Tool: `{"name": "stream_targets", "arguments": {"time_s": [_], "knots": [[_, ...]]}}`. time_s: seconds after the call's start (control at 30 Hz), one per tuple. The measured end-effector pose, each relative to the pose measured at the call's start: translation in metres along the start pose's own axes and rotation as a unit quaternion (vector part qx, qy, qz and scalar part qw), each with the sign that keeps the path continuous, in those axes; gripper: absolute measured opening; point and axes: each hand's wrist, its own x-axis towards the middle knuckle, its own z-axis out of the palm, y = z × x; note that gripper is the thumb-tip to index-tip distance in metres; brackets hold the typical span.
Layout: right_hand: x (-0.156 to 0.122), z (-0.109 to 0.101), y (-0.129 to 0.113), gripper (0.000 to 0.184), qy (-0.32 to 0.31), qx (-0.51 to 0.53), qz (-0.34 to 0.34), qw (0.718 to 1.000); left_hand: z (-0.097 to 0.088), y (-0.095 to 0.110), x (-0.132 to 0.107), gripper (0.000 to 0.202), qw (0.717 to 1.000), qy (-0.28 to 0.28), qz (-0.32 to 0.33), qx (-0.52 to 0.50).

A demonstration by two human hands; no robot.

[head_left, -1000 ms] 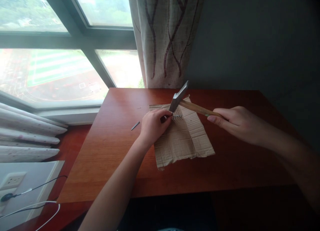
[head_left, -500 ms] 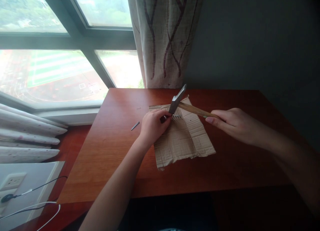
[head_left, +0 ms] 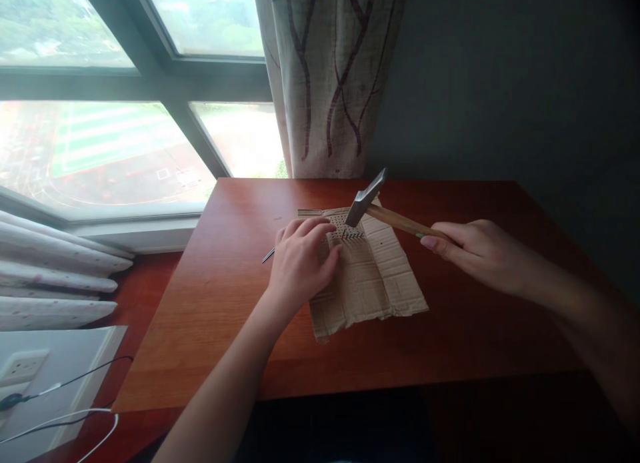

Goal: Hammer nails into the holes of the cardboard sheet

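- Gripping with the right hand (head_left: 480, 249): fingers curled shut round the end of the handle of a grey-headed, wooden-handled hammer (head_left: 367, 197).
- Holding the hammer head tilted, striking face down, just beyond the left fingertips; impossible to tell whether touching the sheet below or just above it.
- Pressing down with the left hand (head_left: 300, 263), fingers loosely spread and flat, clasping nothing, on the near-left part of a torn brown corrugated cardboard sheet (head_left: 370, 283).
- Right at the left fingertips, toward the right hand: a tight grid of small dark marks (head_left: 349, 231) in the cardboard, too small to tell nails from holes.
- Poking out from behind the little-finger side of the left hand: a thin dark metal nail (head_left: 269, 255), lying on a reddish-brown wooden table (head_left: 225, 316).
- Well beyond both sets of fingers: a beige curtain with dark red branch lines (head_left: 330, 83) beside a large grey-framed window (head_left: 165, 69).
- Far out past the left forearm, low down: a white wall socket (head_left: 23, 366) and trailing white cables (head_left: 90, 413).
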Motion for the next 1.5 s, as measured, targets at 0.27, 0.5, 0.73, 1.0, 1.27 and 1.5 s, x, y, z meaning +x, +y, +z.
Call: {"name": "stream_targets", "arguments": {"time_s": [0.27,0.5,0.73,1.0,1.27,1.5], "knots": [[-0.003,0.0,-0.003,0.057,0.002,-0.003,0.001,1.0,0.011,-0.001,-0.013,0.035,0.998,-0.037,-0.032,-0.035],[-0.003,-0.002,-0.007,0.059,-0.003,-0.011,0.009,1.0,0.013,0.0,-0.015,0.037,0.998,-0.033,-0.049,-0.034],[-0.004,-0.002,-0.006,0.062,-0.003,-0.019,0.01,1.0,0.016,-0.002,-0.016,0.036,0.997,-0.026,-0.054,-0.045],[-0.001,-0.001,-0.012,0.062,-0.013,-0.012,0.008,1.0,0.016,-0.002,-0.016,0.036,0.997,-0.027,-0.057,-0.053],[0.0,0.0,-0.015,0.061,-0.021,-0.016,0.0,1.0,0.016,-0.003,-0.016,0.035,0.997,-0.023,-0.051,-0.057],[-0.002,-0.001,-0.018,0.058,-0.002,-0.029,-0.002,1.0,0.016,-0.003,-0.016,0.036,0.997,-0.023,-0.051,-0.058]]}}
